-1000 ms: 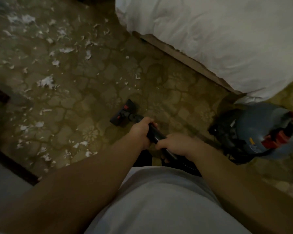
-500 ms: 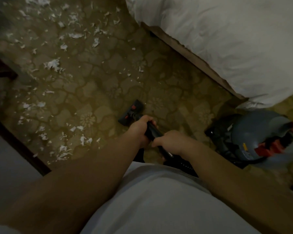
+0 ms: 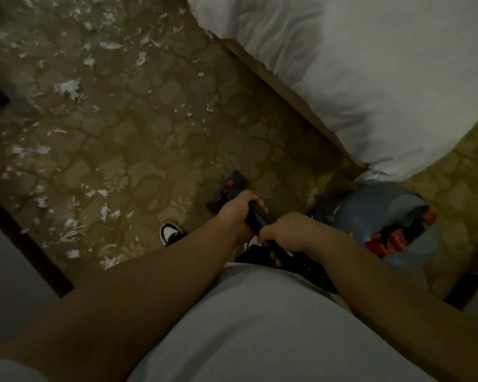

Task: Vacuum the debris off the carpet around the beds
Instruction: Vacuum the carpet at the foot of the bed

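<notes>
Both hands grip the black vacuum wand (image 3: pixel 257 217). My left hand (image 3: pixel 236 213) holds it further down, my right hand (image 3: pixel 286 230) just behind it. The black floor head (image 3: pixel 226 190) with red marks rests on the patterned brown carpet (image 3: pixel 155 128) just ahead of my hands. White paper scraps (image 3: pixel 66 88) lie scattered over the carpet to the left and far left, with several more near my foot. The carpet directly beside the bed shows only a few small bits.
A bed with a white duvet (image 3: pixel 356 67) fills the upper right. The grey and red vacuum canister (image 3: pixel 381 216) sits right of my hands. My black and white shoe (image 3: pixel 170 232) stands on the carpet. A dark furniture edge (image 3: pixel 25 238) runs along the lower left.
The view has shifted so the bed and scraps sit higher and further right in frame. The floor head has drawn in closer to my hands. My shoe has come into view.
</notes>
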{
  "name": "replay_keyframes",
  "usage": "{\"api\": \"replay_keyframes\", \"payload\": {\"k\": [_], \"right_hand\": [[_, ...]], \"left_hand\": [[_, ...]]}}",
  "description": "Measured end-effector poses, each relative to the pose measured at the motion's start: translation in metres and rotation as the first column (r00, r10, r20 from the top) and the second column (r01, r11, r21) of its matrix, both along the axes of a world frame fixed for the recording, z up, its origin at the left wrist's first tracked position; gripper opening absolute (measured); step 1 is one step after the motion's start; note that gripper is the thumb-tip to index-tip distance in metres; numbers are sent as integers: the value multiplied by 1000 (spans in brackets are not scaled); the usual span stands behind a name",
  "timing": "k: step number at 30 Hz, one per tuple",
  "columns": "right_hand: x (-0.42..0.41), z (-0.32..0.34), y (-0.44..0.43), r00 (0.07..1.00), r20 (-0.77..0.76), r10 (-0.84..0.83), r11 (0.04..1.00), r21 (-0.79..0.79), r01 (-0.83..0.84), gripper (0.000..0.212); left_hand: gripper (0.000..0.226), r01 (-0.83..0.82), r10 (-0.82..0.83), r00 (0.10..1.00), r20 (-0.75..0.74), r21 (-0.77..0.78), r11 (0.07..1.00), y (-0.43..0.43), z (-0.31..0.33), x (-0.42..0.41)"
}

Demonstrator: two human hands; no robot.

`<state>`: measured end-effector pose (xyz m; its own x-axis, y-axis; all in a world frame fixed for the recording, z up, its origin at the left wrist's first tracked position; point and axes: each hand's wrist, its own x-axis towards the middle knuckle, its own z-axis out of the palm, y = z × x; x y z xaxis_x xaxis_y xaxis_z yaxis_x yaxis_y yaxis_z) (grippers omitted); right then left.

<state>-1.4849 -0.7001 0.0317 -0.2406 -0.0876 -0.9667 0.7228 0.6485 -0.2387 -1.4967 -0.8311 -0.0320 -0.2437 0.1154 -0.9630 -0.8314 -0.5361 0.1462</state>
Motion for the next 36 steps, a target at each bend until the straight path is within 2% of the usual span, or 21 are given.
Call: {"api": "replay_keyframes", "payload": {"k": [8, 16, 22, 29, 36], "right_hand": [[-17, 9, -70, 944, -9, 330, 944, -13, -330, 31], [27, 5, -241, 757, -76, 649, 758, -26, -652, 37], [89, 5, -357, 637, -66, 768, 636, -40, -771, 21], [154, -4, -456, 506, -32, 862, 501, -107, -859, 28], [187, -11, -499, 430, -43, 902, 424, -101, -900, 30]], "left_hand": [[22, -328, 329, 944, -8, 21, 944, -72, 8, 24], [23, -637, 636, 771, -39, -56, 769, -223, 6, 111], [23, -767, 774, 632, 30, -118, 631, -327, 4, 198], [23, -874, 883, 468, 33, -126, 468, -409, 0, 278], [28, -924, 930, 368, 0, -107, 366, -439, -3, 320]]}}
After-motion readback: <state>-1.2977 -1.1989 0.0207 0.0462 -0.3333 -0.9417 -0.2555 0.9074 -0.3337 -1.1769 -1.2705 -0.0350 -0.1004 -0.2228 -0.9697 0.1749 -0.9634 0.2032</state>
